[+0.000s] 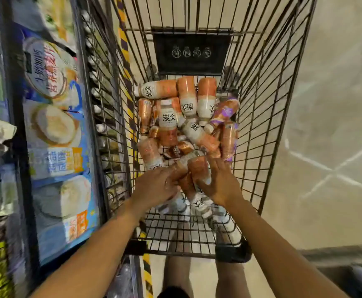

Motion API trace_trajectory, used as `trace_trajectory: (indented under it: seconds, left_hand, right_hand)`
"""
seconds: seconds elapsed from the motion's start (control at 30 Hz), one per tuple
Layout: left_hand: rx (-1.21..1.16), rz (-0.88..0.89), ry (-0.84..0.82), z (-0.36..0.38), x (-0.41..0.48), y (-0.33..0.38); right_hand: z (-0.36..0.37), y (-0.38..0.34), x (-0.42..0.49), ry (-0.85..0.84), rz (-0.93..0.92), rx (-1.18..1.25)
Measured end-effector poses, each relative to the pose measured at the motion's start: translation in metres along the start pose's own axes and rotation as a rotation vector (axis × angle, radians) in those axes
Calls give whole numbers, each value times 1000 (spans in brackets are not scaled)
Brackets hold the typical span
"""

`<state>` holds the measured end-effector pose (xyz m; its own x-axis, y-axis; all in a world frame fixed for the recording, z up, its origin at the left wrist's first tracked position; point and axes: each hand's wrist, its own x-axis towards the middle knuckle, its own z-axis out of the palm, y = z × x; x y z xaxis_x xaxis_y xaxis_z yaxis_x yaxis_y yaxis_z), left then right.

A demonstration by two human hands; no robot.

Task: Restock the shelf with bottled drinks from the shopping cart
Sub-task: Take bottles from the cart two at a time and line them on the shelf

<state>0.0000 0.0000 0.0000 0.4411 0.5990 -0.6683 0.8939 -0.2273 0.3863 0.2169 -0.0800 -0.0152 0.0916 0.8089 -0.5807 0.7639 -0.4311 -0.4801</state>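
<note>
A wire shopping cart (268, 87) fills the middle of the view, its bottom heaped with several orange-and-white bottled drinks (169, 119), one of them with a purple label (225, 112). Both my hands reach down into the cart's near end. My left hand (156, 186) lies on a bottle (181, 166) near the pile's front, fingers curled over it. My right hand (218, 183) wraps around an orange-and-white bottle (198, 168) that points towards me. More bottles lie under my wrists, partly hidden.
A shelf unit (18, 125) on the left carries blue packaged goods (55, 130) right beside the cart. A yellow-and-black striped strip (128, 104) runs along the floor between shelf and cart. Pale floor (326, 125) spreads to the right. My legs show below the cart.
</note>
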Motion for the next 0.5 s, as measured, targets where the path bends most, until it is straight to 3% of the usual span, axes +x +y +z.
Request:
trace_trajectory:
  seconds: [0.37,0.5]
  left_hand:
    - [271,90,-230,49,32,-34]
    - [447,205,-132,42,28,-32]
  right_hand:
    - [37,-4,42,-7,356,210]
    - [20,-10,34,38,332,316]
